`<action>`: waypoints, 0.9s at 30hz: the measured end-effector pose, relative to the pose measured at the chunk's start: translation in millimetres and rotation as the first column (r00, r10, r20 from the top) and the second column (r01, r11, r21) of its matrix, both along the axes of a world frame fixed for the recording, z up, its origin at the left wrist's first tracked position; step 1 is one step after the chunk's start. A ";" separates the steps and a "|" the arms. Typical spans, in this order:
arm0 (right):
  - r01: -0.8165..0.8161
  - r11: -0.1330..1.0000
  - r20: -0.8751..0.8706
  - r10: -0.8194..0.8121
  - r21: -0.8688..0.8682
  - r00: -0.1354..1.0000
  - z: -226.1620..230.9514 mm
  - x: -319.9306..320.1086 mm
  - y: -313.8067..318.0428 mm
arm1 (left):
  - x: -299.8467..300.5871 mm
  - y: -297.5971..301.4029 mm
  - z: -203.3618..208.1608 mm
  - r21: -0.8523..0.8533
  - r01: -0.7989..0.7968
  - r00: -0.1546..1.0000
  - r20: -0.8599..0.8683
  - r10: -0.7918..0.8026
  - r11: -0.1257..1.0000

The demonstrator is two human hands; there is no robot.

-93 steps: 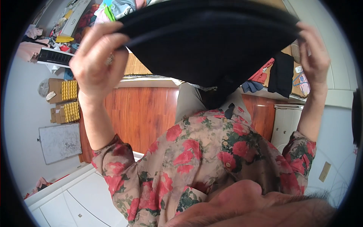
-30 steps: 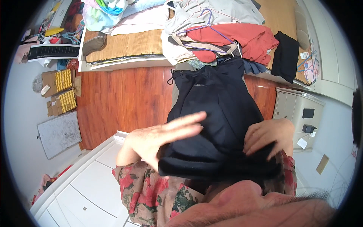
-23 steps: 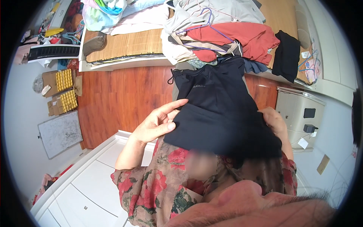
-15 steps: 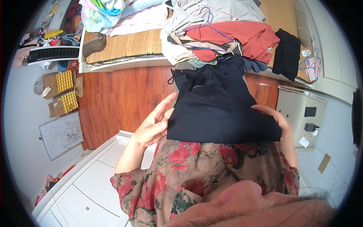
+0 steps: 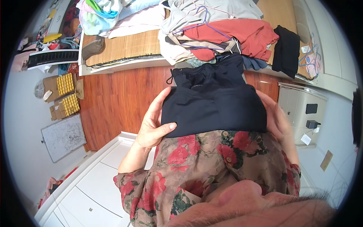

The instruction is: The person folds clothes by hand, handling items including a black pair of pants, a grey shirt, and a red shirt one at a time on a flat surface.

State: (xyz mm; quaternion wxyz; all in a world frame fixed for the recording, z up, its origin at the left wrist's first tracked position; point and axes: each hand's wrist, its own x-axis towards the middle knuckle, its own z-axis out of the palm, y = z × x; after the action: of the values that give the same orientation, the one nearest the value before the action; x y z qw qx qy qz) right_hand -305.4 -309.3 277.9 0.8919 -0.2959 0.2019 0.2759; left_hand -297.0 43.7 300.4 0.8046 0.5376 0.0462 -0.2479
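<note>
Your left hand [image 5: 151, 128] grasped the near-left edge of the black garment [image 5: 213, 113], thumb on top, while your right hand [image 5: 276, 118] lay against its right edge; whether that one gripped, I could not tell. The partly folded cloth stretched from your floral shirt [image 5: 177, 155] toward the red garment [image 5: 245, 36] on the bed [image 5: 128, 47].

No words or numbers can be read. A small pale marking [image 5: 197, 85], like a line of script, stands on the black garment [image 5: 214, 113] just above the folded-over part, too small to make out. Dark scribbles cover the whiteboard [image 5: 63, 138] against the wall at left, too faint to read.
</note>
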 end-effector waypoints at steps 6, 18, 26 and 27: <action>-0.063 0.926 0.246 0.164 -0.373 0.955 34.6 11.9 -2.1 | 2.0 -5.5 9.6 -0.052 0.004 0.999 0.052 -0.001 0.999; 0.035 0.856 0.266 0.121 -0.515 0.956 3.1 -3.3 3.4 | 0.2 -11.1 1.0 0.068 -0.028 0.987 -0.158 0.039 0.997; 0.052 0.256 0.217 0.671 -0.965 0.709 19.2 -2.4 -0.1 | 14.6 -7.0 12.6 0.814 0.064 0.778 0.322 -0.540 0.578; 0.185 0.237 0.300 0.787 -0.954 0.539 18.2 0.1 -4.5 | 18.7 -6.9 14.8 0.844 0.000 0.644 0.410 -0.645 0.536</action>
State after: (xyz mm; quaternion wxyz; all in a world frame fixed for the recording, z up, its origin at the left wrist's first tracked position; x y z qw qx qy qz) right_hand -305.4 -313.8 296.0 0.4442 -0.8710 -0.1523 0.1444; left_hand -278.3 36.9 315.2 0.3715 0.8795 -0.2616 -0.1413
